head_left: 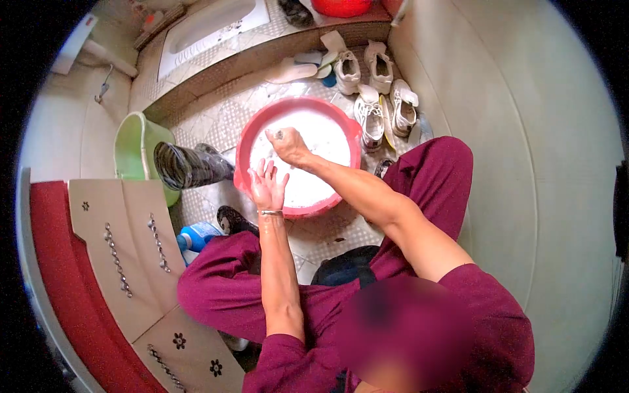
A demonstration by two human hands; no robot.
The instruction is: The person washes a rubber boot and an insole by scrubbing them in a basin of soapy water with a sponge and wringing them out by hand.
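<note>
A pink basin point(242, 147) full of white suds point(321, 141) stands on the tiled floor in front of me. My left hand point(266, 188), wet and with a metal bracelet point(270, 212) at its wrist, is palm up over the basin's near left side, its fingers spread and nothing in it. Just beyond it, above the suds, my right hand point(289, 145) is closed. A small greyish spot shows at its fingers; I cannot make out what it is.
Several white sneakers point(371, 118) and insoles point(291, 72) lie behind the basin. To the left are a dark shiny boot point(196, 165), a green bucket point(124, 147), a blue bottle point(198, 236) and a cabinet point(118, 223). A squat toilet point(213, 33) is on the raised step.
</note>
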